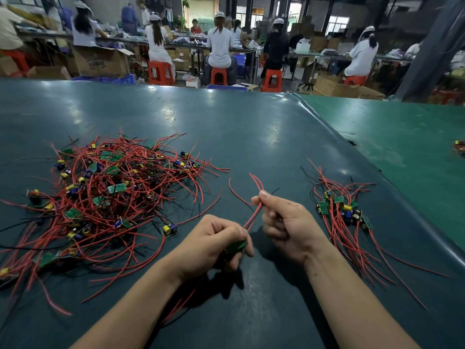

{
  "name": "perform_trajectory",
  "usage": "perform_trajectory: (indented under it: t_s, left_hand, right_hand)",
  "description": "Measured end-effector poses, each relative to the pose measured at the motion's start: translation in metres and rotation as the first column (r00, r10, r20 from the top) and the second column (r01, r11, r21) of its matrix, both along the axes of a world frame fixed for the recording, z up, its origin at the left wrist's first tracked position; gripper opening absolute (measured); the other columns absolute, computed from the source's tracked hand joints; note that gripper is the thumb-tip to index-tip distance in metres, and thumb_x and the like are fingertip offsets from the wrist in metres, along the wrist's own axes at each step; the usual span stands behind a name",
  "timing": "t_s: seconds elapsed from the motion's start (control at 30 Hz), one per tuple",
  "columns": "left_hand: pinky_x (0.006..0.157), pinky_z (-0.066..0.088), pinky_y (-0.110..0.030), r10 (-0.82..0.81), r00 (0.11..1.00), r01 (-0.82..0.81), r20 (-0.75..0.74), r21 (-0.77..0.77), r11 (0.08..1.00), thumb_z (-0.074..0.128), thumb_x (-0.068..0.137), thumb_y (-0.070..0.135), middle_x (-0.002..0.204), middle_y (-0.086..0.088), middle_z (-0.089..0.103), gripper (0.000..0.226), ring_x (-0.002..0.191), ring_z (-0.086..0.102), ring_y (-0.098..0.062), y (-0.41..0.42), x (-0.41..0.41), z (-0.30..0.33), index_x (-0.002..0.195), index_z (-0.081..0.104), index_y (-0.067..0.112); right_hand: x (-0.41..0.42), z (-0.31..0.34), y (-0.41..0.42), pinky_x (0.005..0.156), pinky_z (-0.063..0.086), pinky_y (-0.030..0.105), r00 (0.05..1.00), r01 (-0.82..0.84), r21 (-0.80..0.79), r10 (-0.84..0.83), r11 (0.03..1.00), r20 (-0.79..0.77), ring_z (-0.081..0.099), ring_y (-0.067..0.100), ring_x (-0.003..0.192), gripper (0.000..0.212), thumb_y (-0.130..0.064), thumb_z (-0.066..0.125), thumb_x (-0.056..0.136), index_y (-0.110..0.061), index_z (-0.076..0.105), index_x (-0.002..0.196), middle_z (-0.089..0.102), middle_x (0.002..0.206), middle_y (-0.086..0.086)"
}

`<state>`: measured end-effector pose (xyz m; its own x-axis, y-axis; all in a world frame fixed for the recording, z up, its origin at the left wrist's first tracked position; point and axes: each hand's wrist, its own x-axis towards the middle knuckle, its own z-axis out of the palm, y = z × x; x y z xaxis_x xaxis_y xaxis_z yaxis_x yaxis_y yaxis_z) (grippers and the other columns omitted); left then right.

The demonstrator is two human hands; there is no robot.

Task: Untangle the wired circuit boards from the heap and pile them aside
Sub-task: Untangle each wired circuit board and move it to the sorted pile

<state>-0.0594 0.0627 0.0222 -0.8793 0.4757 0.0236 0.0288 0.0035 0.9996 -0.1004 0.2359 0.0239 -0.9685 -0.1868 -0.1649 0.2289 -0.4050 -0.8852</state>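
Right of the heap [108,197], our left hand [216,244] clamps a light, stiff board [236,245] by its edges while our right hand [284,222] pinches its limp, snag-prone red wires [255,214].

- Left of the left hand [216,241]: sprawling heap [108,187] of red-wired boards, blocking.
- Right of the right hand [286,222]: smaller pile [344,212], wires trailing nearward.
- Ahead of both hands: open green table [251,127].
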Motion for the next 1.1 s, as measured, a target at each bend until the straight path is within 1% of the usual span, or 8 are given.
perform_trajectory:
  t_s: [0.3,0.53,0.6,0.73,0.8,0.9,1.0,1.1]
  left_hand:
    - [0.049,0.029,-0.027,-0.025,1.0,0.025,-0.004,0.045,0.999,0.055,0.074,0.038,0.042,-0.005,0.05,0.031,0.04,0.039,-0.016,-0.003,-0.002,-0.002,0.06,0.068,0.013]
    - [0.049,0.024,-0.029,-0.01,1.0,0.007,0.024,0.113,0.994,0.057,0.07,0.038,0.042,-0.007,0.051,0.031,0.039,0.04,-0.018,-0.007,-0.003,-0.007,0.058,0.068,0.012]
    - [0.05,0.035,-0.025,0.14,0.984,-0.161,0.115,0.2,0.967,0.06,0.072,0.039,0.057,-0.008,0.06,0.031,0.045,0.047,-0.02,-0.003,-0.004,-0.007,0.071,0.073,0.011]
    - [0.071,0.051,-0.042,0.328,0.926,-0.369,0.186,0.264,0.891,0.056,0.082,0.04,0.097,-0.006,0.072,0.037,0.08,0.06,-0.028,-0.001,-0.013,-0.007,0.1,0.077,0.016]
    - [0.083,0.052,-0.045,0.275,0.944,-0.317,0.18,0.28,0.906,0.06,0.086,0.035,0.107,-0.014,0.072,0.033,0.092,0.064,-0.032,-0.001,-0.013,-0.006,0.106,0.075,0.014]
    - [0.089,0.054,-0.042,0.228,0.966,-0.253,0.126,0.25,0.935,0.06,0.092,0.035,0.119,-0.009,0.07,0.032,0.108,0.066,-0.028,0.002,-0.013,-0.01,0.114,0.073,0.016]
    - [0.086,0.055,-0.036,0.365,0.928,-0.369,0.077,0.332,0.868,0.057,0.092,0.044,0.115,-0.009,0.071,0.04,0.107,0.067,-0.025,0.001,-0.018,-0.008,0.12,0.067,0.017]
    - [0.069,0.05,-0.027,0.701,0.706,-0.635,-0.098,0.349,0.689,0.048,0.092,0.036,0.086,-0.005,0.074,0.032,0.079,0.066,-0.016,-0.008,-0.023,-0.006,0.1,0.071,0.015]
  right_hand:
    - [-0.003,0.0,0.0,0.031,0.017,0.014,0.984,0.178,-0.02,-0.178,0.984,0.016,0.02,0.002,0.034,0.022,-0.015,0.064,0.089,-0.003,0.071,0.072,0.03,0.051,-0.005]
    - [-0.01,0.003,0.016,0.03,0.019,0.013,0.916,0.401,-0.254,-0.377,0.88,0.137,0.024,0.002,0.032,0.021,-0.019,0.053,0.099,-0.006,0.064,0.087,0.039,0.056,-0.004]
    - [-0.007,0.006,0.014,0.031,0.02,0.014,0.942,0.33,-0.172,-0.314,0.928,0.117,0.026,0.003,0.033,0.028,-0.025,0.047,0.102,-0.007,0.063,0.088,0.041,0.06,-0.002]
    - [0.018,0.005,-0.016,0.035,0.027,0.014,0.989,-0.044,0.372,0.092,0.927,-0.112,0.038,0.003,0.037,0.035,-0.041,0.055,0.095,-0.015,0.065,0.074,0.054,0.054,-0.005]
    - [0.028,0.004,-0.027,0.039,0.031,0.011,0.939,-0.22,0.374,0.299,0.901,-0.168,0.043,-0.002,0.04,0.019,-0.029,0.063,0.09,-0.013,0.065,0.08,0.055,0.054,-0.011]
    - [0.031,0.007,-0.023,0.037,0.033,0.012,0.93,-0.284,0.304,0.339,0.909,-0.144,0.046,-0.001,0.04,0.01,-0.021,0.067,0.087,-0.011,0.069,0.084,0.056,0.051,-0.01]
    - [0.025,0.009,-0.02,0.04,0.04,0.019,0.968,-0.076,0.326,0.148,0.942,-0.202,0.053,0.015,0.047,0.02,-0.028,0.073,0.077,-0.009,0.074,0.083,0.067,0.062,0.008]
    - [0.015,0.014,-0.013,0.038,0.043,0.02,0.898,0.356,0.079,-0.317,0.931,-0.305,0.058,0.015,0.046,0.011,-0.019,0.072,0.084,-0.008,0.072,0.082,0.071,0.071,0.009]
